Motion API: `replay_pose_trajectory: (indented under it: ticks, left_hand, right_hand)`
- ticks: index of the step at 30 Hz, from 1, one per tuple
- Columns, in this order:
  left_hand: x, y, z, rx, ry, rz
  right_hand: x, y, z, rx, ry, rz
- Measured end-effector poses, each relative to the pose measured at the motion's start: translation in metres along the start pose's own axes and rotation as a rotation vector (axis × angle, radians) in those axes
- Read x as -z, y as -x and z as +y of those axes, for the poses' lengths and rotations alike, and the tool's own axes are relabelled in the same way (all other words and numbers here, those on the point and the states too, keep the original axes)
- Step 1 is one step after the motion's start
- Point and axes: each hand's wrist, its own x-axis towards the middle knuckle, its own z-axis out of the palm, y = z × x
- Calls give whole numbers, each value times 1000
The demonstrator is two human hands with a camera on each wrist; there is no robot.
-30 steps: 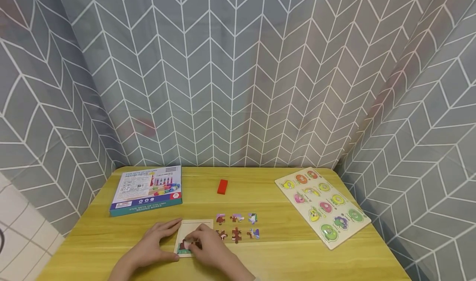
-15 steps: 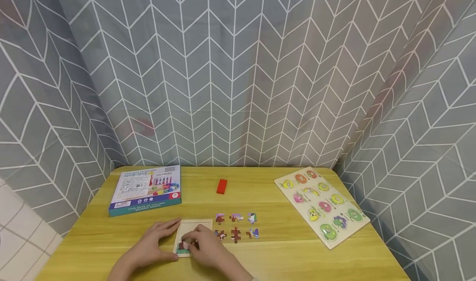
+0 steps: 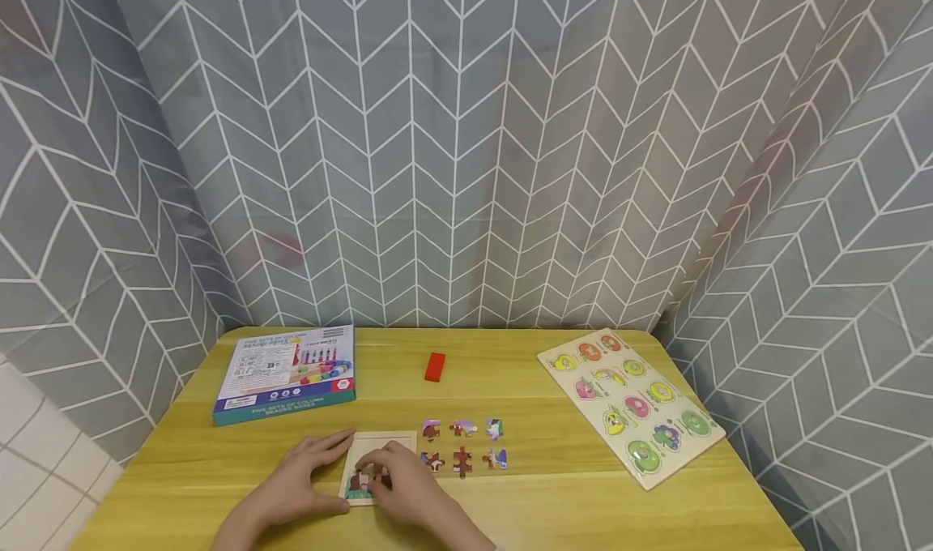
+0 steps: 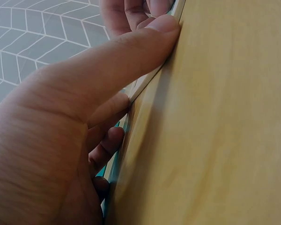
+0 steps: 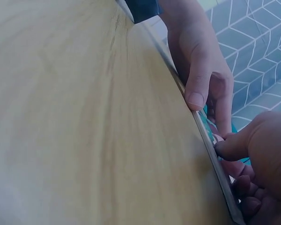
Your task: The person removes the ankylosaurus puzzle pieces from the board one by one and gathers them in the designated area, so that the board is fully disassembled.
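A small wooden puzzle tray (image 3: pixel 361 447) lies flat at the table's front, with brown and green jigsaw pieces (image 3: pixel 359 484) in its lower part. My left hand (image 3: pixel 295 480) holds the tray's left side, index finger at the upper corner and thumb at the lower one. In the left wrist view the thumb (image 4: pixel 150 44) lies along the tray's edge. Over the tray, my right hand (image 3: pixel 410 484) pinches a brown puzzle piece low down in it, partly hidden by the fingers. Two rows of loose pieces (image 3: pixel 462 462) lie right of the tray.
A flat toy box (image 3: pixel 280 373) lies at the back left. Toward the back middle is a red block (image 3: pixel 435 366). On the right lies a fruit puzzle board (image 3: pixel 632 405). A patterned grey curtain (image 3: pixel 452 170) hangs behind the wooden table (image 3: pixel 568 502).
The right thumb and fingers shift slightly over the piece low in the tray. The left hand, the tray and the loose pieces stay in place.
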Motion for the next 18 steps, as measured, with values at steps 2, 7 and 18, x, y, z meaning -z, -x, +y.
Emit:
replay_pose_trajectory:
  ticks: [2,7,18]
  left_hand:
    - [0,0,-1,3,5,2]
    - [-1,-1,-2,9,6,9]
    - [0,-1,-1,-9,-7,5]
  right_hand:
    - [-1,0,2,11,-8,6]
    - [-2,0,6,22,-59,11]
    - [-3,1,3,-7,-126,19]
